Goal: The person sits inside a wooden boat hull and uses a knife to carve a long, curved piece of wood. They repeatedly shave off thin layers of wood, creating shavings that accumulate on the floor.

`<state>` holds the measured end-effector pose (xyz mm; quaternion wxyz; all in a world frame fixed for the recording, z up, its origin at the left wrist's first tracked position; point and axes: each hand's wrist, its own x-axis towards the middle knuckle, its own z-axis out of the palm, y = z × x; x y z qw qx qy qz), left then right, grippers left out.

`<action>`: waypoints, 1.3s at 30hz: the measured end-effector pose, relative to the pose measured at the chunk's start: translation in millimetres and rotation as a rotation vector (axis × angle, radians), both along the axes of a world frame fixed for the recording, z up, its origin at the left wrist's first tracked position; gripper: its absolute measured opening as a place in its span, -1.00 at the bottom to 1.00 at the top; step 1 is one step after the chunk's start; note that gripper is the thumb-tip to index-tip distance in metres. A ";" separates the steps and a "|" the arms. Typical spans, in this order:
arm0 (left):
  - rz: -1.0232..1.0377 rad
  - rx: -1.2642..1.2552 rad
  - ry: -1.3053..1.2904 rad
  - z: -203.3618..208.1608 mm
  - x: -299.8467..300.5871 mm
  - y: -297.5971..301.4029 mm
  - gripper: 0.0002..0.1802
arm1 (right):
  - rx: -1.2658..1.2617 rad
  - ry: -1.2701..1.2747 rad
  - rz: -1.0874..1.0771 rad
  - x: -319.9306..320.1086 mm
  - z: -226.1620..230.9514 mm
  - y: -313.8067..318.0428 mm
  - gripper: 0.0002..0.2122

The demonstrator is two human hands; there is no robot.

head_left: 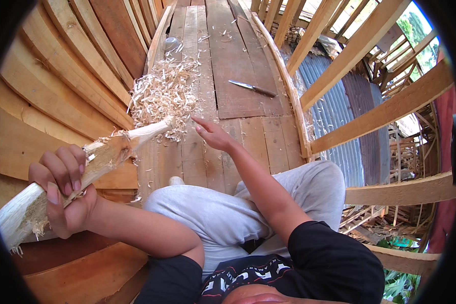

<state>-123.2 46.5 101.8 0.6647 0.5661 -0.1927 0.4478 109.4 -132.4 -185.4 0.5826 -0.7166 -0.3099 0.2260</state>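
My left hand (63, 187) is wrapped round a rough, partly peeled wooden stick (119, 147), held aslant at the left. Its pale, narrow, whittled end points toward the middle; the thick end runs off to the lower left. Frayed fibres and bits of bark cling to its sides. Just right of the narrow end is my right hand (214, 135), fingers stretched out and holding nothing. A knife (252, 88) with a dark handle and a bright blade lies on the plank floor beyond my right hand.
Curled wood shavings (164, 93) are heaped under the stick's tip. Behind them stands a small clear container (172, 44). Wooden boards (61, 81) line the left side. On the right, slanted wooden slats (349, 55) form an open railing above a corrugated metal roof (334, 121).
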 end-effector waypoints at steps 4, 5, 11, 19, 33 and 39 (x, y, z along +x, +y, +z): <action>-0.037 -0.010 0.026 3.3 0.9 -1.1 -0.75 | -0.137 -0.265 -0.551 -8.5 2.1 -3.2 -0.51; -0.034 -0.001 0.033 3.3 -1.4 1.4 -0.75 | -0.391 -0.263 -0.737 -10.3 0.7 -9.2 -0.47; -0.015 0.046 0.032 2.7 -4.8 5.3 -0.76 | -0.567 0.063 -0.564 -25.1 -7.9 -22.7 -0.38; -0.045 0.052 0.050 2.5 -8.0 10.7 -0.76 | -0.324 -0.817 0.421 -23.1 27.5 -3.0 -0.44; -0.025 -0.014 0.046 -1.2 -4.1 16.0 -0.76 | -0.764 -1.228 0.335 39.6 25.8 -51.5 -0.41; -0.001 -0.012 0.050 -2.0 -2.4 14.2 -0.75 | -0.207 -1.056 1.387 -12.7 -3.4 -76.0 -0.40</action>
